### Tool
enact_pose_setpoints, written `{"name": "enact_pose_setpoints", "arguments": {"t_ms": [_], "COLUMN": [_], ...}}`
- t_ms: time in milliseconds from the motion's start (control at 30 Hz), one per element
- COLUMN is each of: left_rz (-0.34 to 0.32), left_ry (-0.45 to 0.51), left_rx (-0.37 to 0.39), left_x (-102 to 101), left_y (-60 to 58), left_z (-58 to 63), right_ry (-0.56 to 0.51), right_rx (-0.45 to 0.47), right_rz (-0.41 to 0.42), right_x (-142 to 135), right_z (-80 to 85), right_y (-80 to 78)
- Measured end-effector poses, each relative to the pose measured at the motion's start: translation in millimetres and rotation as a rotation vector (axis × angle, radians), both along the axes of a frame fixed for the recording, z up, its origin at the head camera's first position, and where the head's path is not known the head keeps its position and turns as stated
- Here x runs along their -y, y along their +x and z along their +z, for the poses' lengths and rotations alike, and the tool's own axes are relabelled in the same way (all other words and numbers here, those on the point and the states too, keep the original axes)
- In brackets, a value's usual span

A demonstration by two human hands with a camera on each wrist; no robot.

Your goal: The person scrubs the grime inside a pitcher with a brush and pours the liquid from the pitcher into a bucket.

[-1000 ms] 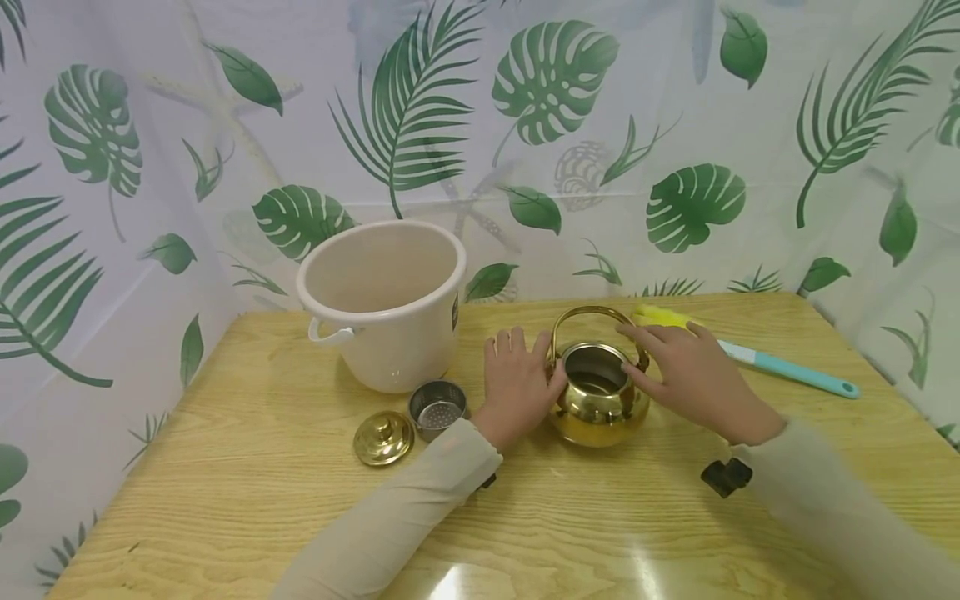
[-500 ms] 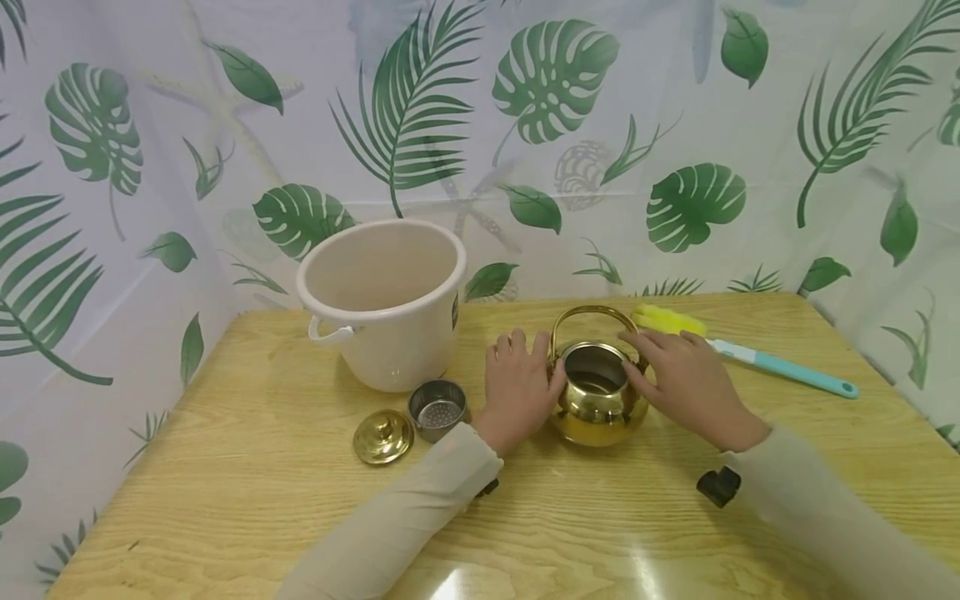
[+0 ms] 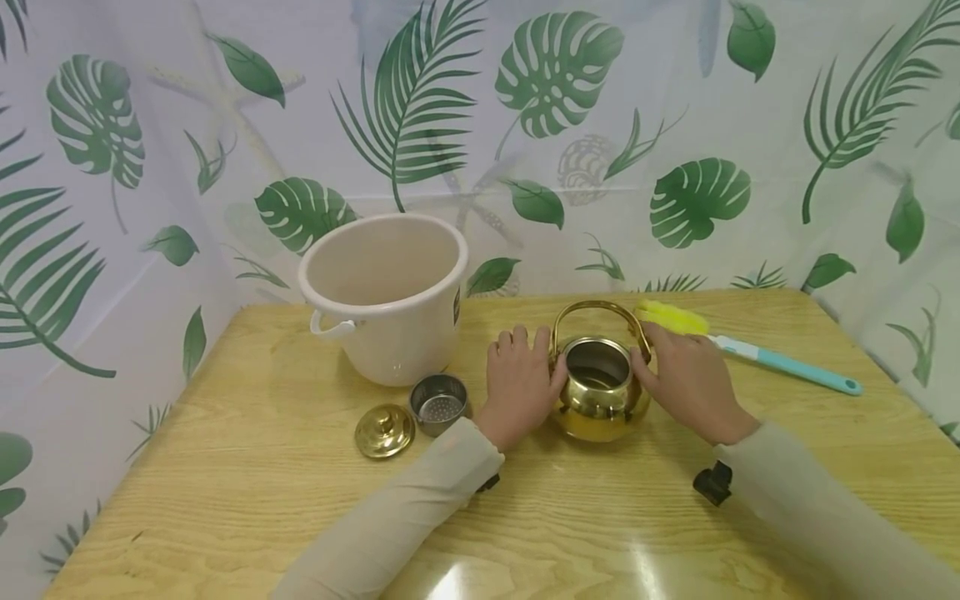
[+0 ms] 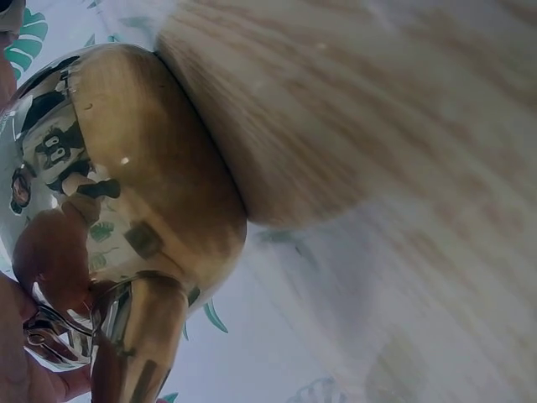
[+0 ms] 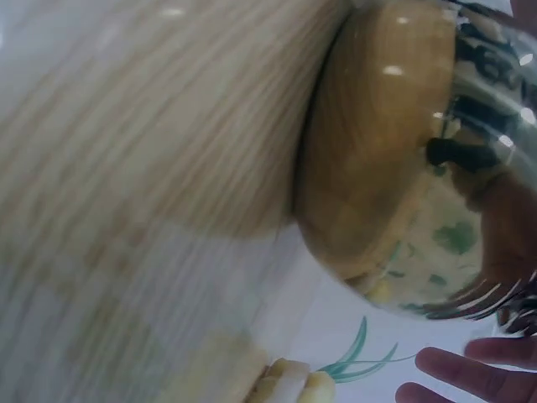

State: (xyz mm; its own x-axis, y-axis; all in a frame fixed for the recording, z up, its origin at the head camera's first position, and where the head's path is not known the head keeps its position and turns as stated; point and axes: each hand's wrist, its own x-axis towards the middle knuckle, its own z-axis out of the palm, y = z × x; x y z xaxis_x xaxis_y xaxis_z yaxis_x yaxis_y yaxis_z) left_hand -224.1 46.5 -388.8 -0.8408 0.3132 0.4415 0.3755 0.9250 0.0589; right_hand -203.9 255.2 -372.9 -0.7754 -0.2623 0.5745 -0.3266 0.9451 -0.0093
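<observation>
A brass teapot [image 3: 596, 408] with an upright hoop handle [image 3: 596, 306] stands lidless on the table. My left hand [image 3: 517, 387] lies on its left side; in the left wrist view the fingers bracket the spout [image 4: 143, 340], near the handle joint. At the other side is my right hand [image 3: 693, 379], its thumb against the teapot by the handle's right joint. Straight, spread fingers [image 5: 474, 378] of that hand show in the right wrist view. Left of the teapot lie its brass lid [image 3: 384, 432] and a round metal strainer [image 3: 438, 404].
A pale bucket [image 3: 382, 308] stands at the back left, its white handle hanging down. Behind my right hand lies a brush with a yellow head [image 3: 673, 318] and a turquoise handle [image 3: 806, 369]. A leaf-patterned cloth [image 3: 465, 125] hangs behind the wooden table [image 3: 247, 500].
My right hand has shifted slightly, its fingers moving off the front of the hoop handle to its right side. The left hand and teapot have stayed put.
</observation>
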Motion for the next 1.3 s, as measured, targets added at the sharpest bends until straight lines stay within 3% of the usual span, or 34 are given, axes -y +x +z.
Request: {"name": "enact_pose_setpoints", "arguments": {"t_ms": [133,367,833,1100,1300], "left_rz": [0.0,-0.003,-0.015,-0.039,-0.019], "left_ry": [-0.004,-0.003,0.027,0.028,-0.013], "left_rx": [0.003,0.009,0.071,0.026,-0.002], "left_x": [0,1,1,0,0], "left_y": [-0.7,-1.2,1.7,11.5,17.5], "left_z": [0.0,0.4,3.3,3.6,2.9], "right_ry": [-0.02,-0.06,-0.051,-0.07,-0.069], "right_rx": [0.034,0.177,0.141,0.169,0.159], "right_rz": [-0.008,-0.054,-0.046,-0.055,-0.048], "right_x": [-2,-3,-2,0,-1], "right_z": [-2.9,-10.4,-12.9,-11.6,-12.9], "right_y": [-3.2,-4.7,-5.4,-2.8,-2.4]}}
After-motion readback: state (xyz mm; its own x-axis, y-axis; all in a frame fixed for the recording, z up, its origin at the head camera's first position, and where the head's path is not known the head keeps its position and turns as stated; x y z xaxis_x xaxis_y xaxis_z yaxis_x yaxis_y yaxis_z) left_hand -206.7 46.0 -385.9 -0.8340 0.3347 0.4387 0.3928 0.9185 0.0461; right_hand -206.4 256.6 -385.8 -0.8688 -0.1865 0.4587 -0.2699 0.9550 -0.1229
